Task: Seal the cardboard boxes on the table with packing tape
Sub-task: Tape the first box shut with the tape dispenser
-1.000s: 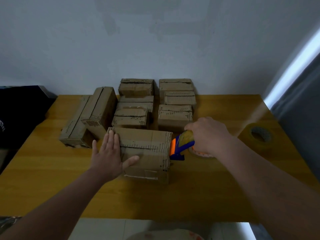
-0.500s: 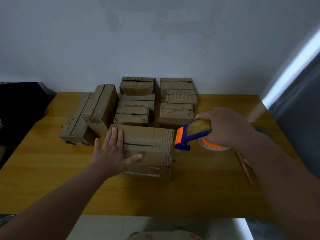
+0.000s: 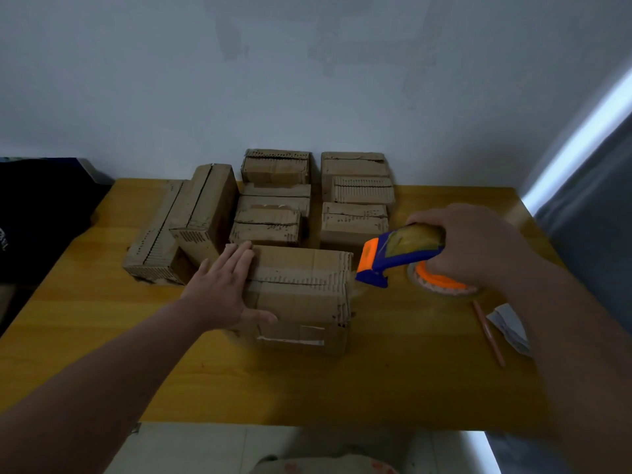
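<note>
A closed cardboard box (image 3: 307,289) sits nearest me on the wooden table (image 3: 239,381). My left hand (image 3: 222,289) lies flat with straight fingers on the box's left end, thumb on its front face. My right hand (image 3: 468,244) grips a blue and orange tape dispenser (image 3: 393,258) holding a roll of clear tape. The dispenser's orange nose hangs just off the box's right edge, a little apart from it. A faint strip of clear tape seems to run from the nose down to the box's right side.
Several more cardboard boxes (image 3: 354,200) stand in rows behind, up to the wall; two long ones (image 3: 191,220) lie at the left. A pencil (image 3: 489,333) and crumpled paper (image 3: 509,326) lie at the right. A dark object (image 3: 37,213) is beyond the table's left edge.
My right hand has drawn the tape dispenser rightward off the box's right edge and lifted it slightly. My left hand stays flat on the box. The pencil and paper have come into view.
</note>
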